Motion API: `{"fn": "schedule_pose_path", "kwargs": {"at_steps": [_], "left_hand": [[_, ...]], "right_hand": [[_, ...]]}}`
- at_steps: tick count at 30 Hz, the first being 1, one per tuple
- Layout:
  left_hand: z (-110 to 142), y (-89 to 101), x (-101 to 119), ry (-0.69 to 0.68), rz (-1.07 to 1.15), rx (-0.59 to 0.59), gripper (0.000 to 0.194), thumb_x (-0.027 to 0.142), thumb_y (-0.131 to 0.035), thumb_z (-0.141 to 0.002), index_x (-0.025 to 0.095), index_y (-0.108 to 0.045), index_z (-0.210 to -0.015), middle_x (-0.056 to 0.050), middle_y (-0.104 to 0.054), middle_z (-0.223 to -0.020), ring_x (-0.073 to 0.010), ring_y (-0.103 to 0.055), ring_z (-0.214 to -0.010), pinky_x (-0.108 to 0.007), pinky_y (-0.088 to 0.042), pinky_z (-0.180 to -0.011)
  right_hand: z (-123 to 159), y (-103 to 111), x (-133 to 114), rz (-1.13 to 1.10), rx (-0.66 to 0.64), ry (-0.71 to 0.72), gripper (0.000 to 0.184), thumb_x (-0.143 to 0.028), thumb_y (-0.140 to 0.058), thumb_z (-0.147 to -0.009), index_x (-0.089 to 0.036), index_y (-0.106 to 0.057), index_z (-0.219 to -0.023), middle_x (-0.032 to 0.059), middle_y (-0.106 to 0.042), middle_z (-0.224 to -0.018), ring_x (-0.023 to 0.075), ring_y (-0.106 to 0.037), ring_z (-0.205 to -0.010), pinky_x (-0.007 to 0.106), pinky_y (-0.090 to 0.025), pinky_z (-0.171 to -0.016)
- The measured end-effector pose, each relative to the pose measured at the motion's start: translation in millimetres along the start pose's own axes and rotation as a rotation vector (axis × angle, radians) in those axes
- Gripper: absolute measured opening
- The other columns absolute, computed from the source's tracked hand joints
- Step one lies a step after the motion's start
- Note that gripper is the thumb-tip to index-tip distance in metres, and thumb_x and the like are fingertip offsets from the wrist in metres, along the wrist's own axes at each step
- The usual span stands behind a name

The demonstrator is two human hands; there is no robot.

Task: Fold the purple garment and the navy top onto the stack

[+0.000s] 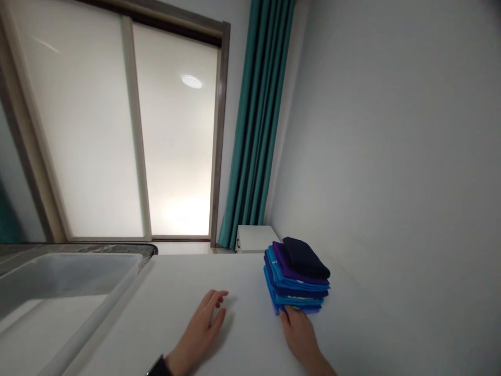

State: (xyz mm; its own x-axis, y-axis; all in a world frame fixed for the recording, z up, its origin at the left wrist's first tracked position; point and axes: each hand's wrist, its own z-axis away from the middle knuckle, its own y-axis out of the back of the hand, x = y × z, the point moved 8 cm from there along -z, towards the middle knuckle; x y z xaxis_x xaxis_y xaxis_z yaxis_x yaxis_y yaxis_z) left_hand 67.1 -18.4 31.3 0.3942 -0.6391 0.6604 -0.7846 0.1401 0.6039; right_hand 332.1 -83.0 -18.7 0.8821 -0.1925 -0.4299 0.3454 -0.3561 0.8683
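A stack of folded clothes [299, 282] in blue, purple and navy sits on the right part of the white table [238, 339], close to the wall. On top lies a dark navy folded piece [307, 258]. My right hand [300, 334] is at the near side of the stack, its fingers closed on the lower front edge; the fingertips are partly hidden by the cloth. To the left, my left hand [201, 324] hovers over the table with nothing in it, fingers loosely bent and thumb apart. A dark band [159, 365] circles the left wrist.
A translucent plastic bin [94, 318] stands along the table's left side. Behind the table are a small white cabinet [256, 237], a teal curtain [260, 125] and frosted sliding doors [176, 141]. A plain wall [391, 156] rises at the right.
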Motion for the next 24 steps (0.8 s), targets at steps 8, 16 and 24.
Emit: {"fn": "schedule_pose_path", "kwargs": {"at_steps": [8, 16, 24], "left_hand": [[12, 43.7, 21, -0.183, -0.235, 0.302, 0.052, 0.026, -0.04, -0.096, 0.024, -0.032, -0.147, -0.014, -0.038, -0.145, -0.0266, -0.037, -0.134, -0.048, -0.038, -0.108], [10, 47.2, 46, -0.294, -0.511, 0.267, 0.062, 0.021, -0.04, -0.093, 0.023, -0.022, -0.153, -0.008, -0.025, -0.158, -0.0297, -0.022, -0.144, -0.054, -0.018, -0.117], [5, 40.9, 48, -0.298, -0.61, 0.206, 0.054, 0.02, -0.045, -0.092, 0.019, -0.039, -0.146, -0.01, -0.046, -0.146, -0.0257, -0.037, -0.138, -0.052, -0.009, -0.119]], "right_hand": [[18, -33, -81, -0.274, -0.299, 0.382, 0.029, -0.03, -0.044, -0.09, -0.026, -0.073, -0.093, 0.0062, -0.072, -0.105, 0.0265, -0.061, -0.104, 0.035, -0.04, -0.094], [2, -31, -91, -0.367, -0.399, 0.368, 0.023, -0.031, -0.048, -0.086, -0.023, -0.067, -0.074, 0.0023, -0.069, -0.076, 0.0212, -0.06, -0.074, 0.029, -0.043, -0.069], [-47, 91, -147, -0.325, 0.28, 0.496, 0.026, -0.035, -0.039, -0.091, -0.023, -0.062, -0.093, 0.0104, -0.064, -0.095, 0.0255, -0.059, -0.095, 0.039, -0.044, -0.088]]}}
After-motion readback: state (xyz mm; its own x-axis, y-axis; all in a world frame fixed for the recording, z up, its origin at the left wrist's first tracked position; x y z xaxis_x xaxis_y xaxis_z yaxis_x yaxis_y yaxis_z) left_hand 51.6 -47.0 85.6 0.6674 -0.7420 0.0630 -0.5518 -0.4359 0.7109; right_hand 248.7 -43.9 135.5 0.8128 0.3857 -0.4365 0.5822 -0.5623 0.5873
